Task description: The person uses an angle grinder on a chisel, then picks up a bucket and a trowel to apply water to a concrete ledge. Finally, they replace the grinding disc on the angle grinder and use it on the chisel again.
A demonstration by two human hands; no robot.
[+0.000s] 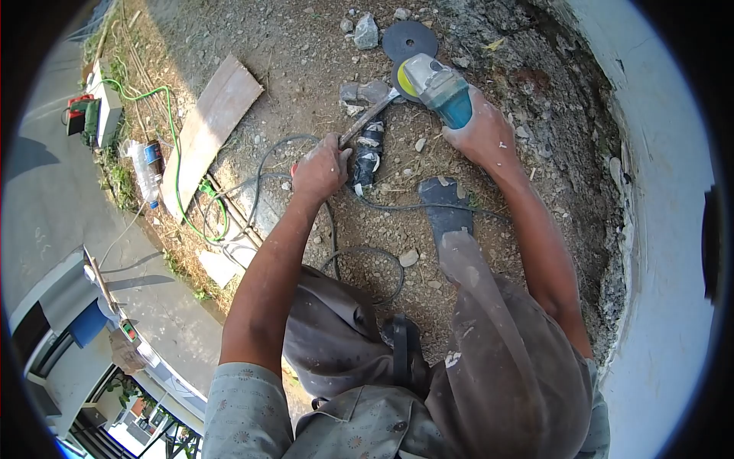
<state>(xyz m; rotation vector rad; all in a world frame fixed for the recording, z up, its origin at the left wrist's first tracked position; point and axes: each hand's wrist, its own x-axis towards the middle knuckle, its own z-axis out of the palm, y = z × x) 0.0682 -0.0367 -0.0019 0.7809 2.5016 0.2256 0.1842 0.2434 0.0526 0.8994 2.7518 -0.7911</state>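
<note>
My right hand (485, 136) is wrapped around the teal body of an angle grinder (442, 90). The grinder's yellow disc (406, 79) meets the flat end of a metal chisel (372, 117) in this view. My left hand (319, 170) grips the chisel's other end, fingers closed. Just beyond the grinder, a dark round disc (410, 40) with a centre hole lies on the ground. Under the chisel sits a grey block (364, 93), and below it a thick black-wrapped piece (368, 157) with whitish patches.
Grey cord (428, 206) loops over the gravel near my dusty boot (446, 206). To the left lie a wooden board (210, 138), a green hose (177, 145) and plastic bottles (145, 168). A pale stone (367, 32) is at the top. A white wall (673, 229) borders the right.
</note>
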